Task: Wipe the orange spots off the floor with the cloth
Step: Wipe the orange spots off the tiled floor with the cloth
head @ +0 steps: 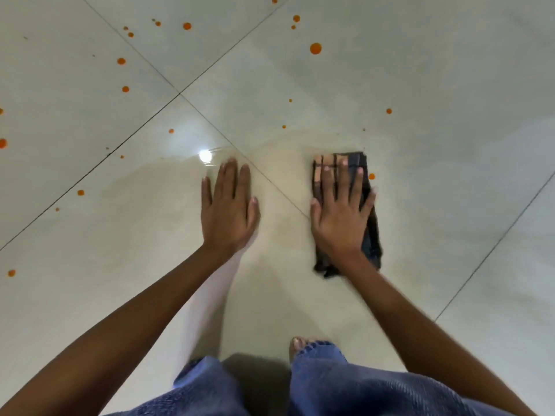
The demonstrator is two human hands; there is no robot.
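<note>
A dark checked cloth (368, 232), folded into a long strip, lies flat on the pale tiled floor (450, 85). My right hand (339, 217) presses down on it with fingers spread, hiding its middle. One orange spot (371, 176) sits just right of the cloth's far end. My left hand (229, 211) rests flat on the bare tile to the left, fingers together, holding nothing. Several orange spots dot the floor farther away; the largest orange spot (315, 48) is at the top centre, and others scatter along the left side.
Dark grout lines (180, 93) cross the tiles diagonally. A lamp glare (205, 155) reflects just beyond my left hand. My blue trouser legs (330, 385) and a bare toe (298, 345) fill the bottom edge. The floor around my hands looks smeared and damp.
</note>
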